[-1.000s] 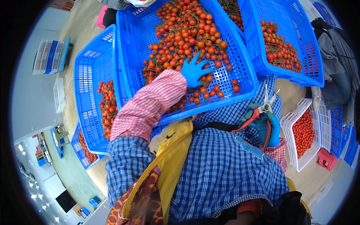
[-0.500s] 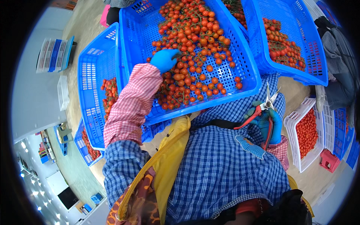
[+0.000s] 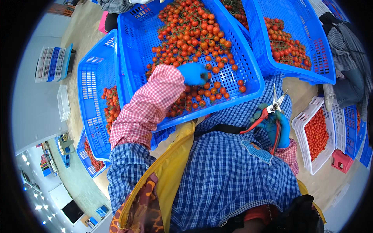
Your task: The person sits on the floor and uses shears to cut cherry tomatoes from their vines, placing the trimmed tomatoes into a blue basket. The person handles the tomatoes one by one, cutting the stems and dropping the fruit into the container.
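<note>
A large blue plastic crate in front of me holds a pile of red cherry tomatoes, some still on green stems. My left hand, in a blue glove, reaches down into the front half of it with fingers curled in among the tomatoes. What those fingers hold is hidden. Beside my lap my right hand, gloved in blue and dark green, is wrapped round red-handled pruning shears. Their metal blades point up and stand a little apart.
Blue crates with tomatoes flank the middle one, a left crate and a right crate. A white crate of loose tomatoes stands at the right, with a red stool near it. Another person's sleeve shows at far right.
My left hand has moved right and slightly nearer across the tomatoes, its fingers now curled downward. My right hand keeps the shears in about the same place. The view has shifted slightly.
</note>
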Demonstrator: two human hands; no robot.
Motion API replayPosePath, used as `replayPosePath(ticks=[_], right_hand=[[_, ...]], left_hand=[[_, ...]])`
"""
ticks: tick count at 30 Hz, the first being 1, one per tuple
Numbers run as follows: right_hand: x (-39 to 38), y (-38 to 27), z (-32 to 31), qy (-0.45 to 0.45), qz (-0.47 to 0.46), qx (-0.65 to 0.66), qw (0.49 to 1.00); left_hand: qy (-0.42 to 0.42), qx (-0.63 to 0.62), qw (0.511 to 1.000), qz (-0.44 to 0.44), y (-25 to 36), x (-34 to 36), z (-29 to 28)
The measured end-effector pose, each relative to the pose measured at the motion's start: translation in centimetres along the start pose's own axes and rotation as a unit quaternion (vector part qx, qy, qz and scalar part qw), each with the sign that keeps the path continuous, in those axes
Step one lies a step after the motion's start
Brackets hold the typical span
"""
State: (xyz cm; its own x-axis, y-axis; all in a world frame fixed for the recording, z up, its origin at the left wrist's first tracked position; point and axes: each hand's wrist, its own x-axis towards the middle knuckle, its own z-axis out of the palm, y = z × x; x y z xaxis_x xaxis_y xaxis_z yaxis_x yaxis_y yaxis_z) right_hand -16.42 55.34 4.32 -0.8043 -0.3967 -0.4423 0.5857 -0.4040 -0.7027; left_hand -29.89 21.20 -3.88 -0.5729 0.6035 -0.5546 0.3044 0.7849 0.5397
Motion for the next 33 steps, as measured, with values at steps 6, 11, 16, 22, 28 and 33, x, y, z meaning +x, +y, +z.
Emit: replayPosePath(ticks=[6, 11, 16, 22, 28, 33], right_hand=[[-0.4, -0.3, 0.0, 0.0, -0.013, 0.008, 1.0], [-0.5, -0.6, -0.6, 0.009, -0.039, 0.02, 0.999], [-0.1, -0.2, -0.7, 0.022, -0.01, 0.006, 1.0], [-0.3, -0.2, -0.9, -0.006, -0.023, 0.009, 1.0], [-0.6, -0.3, -1.1, 0.035, -0.03, 0.017, 0.999], [-0.2, -0.3, -1.0, 0.012, -0.019, 0.016, 1.0]], left_hand=[[0.425, 0.218, 0.878, -0.03, 3.3, 7.1, -1.3], [0.262, 0.08, 0.949, 0.157, 2.8, 6.1, 3.3], [0.16, 0.03, 0.969, 0.187, 1.5, 1.3, 5.7], [0.566, 0.092, 0.817, 0.06, -0.5, 6.0, -0.5], [0.418, 0.076, 0.902, -0.073, -2.1, 7.8, -0.3], [0.305, 0.099, 0.944, 0.076, -1.6, 0.8, 3.2]])
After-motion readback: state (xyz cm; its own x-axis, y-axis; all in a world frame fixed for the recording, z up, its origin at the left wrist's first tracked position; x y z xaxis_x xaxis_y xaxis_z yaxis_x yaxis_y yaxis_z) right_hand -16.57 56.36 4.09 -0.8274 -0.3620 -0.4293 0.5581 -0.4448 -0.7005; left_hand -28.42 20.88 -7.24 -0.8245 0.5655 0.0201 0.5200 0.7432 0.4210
